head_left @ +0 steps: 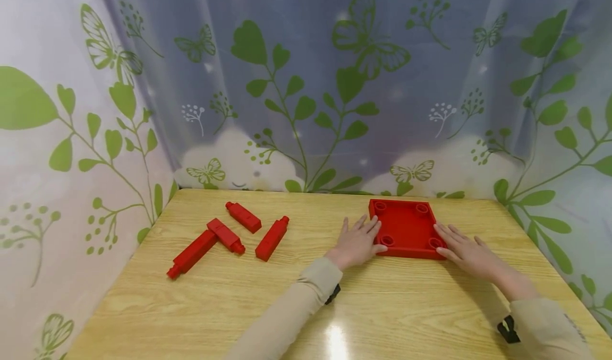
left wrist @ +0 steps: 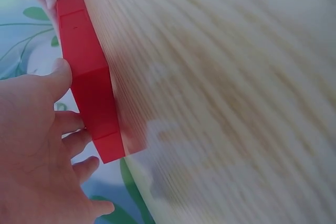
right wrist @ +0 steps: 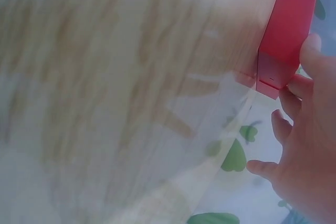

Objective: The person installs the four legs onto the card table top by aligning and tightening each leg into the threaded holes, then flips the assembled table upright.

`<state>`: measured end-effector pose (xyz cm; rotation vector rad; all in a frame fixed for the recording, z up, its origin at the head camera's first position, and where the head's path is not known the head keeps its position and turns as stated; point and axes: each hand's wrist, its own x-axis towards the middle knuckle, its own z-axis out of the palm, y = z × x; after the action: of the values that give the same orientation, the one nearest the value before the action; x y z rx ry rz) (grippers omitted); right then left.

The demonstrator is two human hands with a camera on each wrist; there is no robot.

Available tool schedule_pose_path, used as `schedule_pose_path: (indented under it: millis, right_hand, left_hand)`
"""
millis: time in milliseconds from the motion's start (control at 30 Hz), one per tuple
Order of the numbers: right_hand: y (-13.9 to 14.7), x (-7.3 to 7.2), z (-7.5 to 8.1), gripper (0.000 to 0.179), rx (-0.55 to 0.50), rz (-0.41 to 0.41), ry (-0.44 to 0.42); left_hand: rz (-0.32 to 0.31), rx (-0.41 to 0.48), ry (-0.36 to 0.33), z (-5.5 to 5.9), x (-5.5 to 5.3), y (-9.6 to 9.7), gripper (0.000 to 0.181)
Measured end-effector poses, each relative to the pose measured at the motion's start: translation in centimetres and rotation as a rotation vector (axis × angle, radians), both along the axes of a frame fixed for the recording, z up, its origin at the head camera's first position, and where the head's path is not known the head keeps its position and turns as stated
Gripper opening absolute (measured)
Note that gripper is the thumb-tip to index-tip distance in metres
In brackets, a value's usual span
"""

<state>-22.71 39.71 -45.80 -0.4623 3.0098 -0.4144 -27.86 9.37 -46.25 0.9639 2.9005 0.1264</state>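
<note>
A square red tray-like piece (head_left: 406,224), with a low raised rim and a round socket at each corner, lies on the wooden table. My left hand (head_left: 356,243) touches its left side with spread fingers, the thumb at the near left corner. On the opposite side my right hand (head_left: 470,251) rests its extended fingers against the rim, its thumb by the near right corner. In the left wrist view, the left thumb (left wrist: 62,80) meets the red outer wall (left wrist: 94,98). The right wrist view shows the right thumb (right wrist: 311,51) against the wall too.
Several red square pegs with knobbed ends lie on the left half of the table (head_left: 229,317). One peg (head_left: 227,236) leans on a longer-looking peg (head_left: 193,254); others (head_left: 244,216) lie close by. A patterned curtain (head_left: 296,110) hangs behind the table and along both sides.
</note>
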Motion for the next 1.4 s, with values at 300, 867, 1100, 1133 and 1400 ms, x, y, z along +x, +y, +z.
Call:
schedule_pose_path:
  millis: [300,867,1100,1133,1400]
  right_hand:
    - [-1.2,0.1,0.3,0.069,-0.012,0.011,-0.007]
    - [-3.8,0.0,0.3,0.068,0.01,0.043,0.006]
    - [-5.0,0.1,0.5,0.068,0.027,0.051,0.007]
    - [-5.2,0.1,0.6,0.068,0.025,0.051,0.007]
    - [-5.9,0.3,0.4,0.068,0.011,0.066,0.033]
  left_hand:
    - [-0.008,0.02,-0.013,0.2,0.0,-1.4,0.071]
    - [-0.03,0.036,-0.022,0.2,-0.1,-4.3,0.07]
    - [-0.034,0.052,-0.037,0.1,-0.1,-5.3,0.07]
    - [-0.036,0.058,-0.038,0.1,-0.1,-5.4,0.07]
    - [-0.03,0.075,-0.037,0.1,0.3,-6.4,0.071]
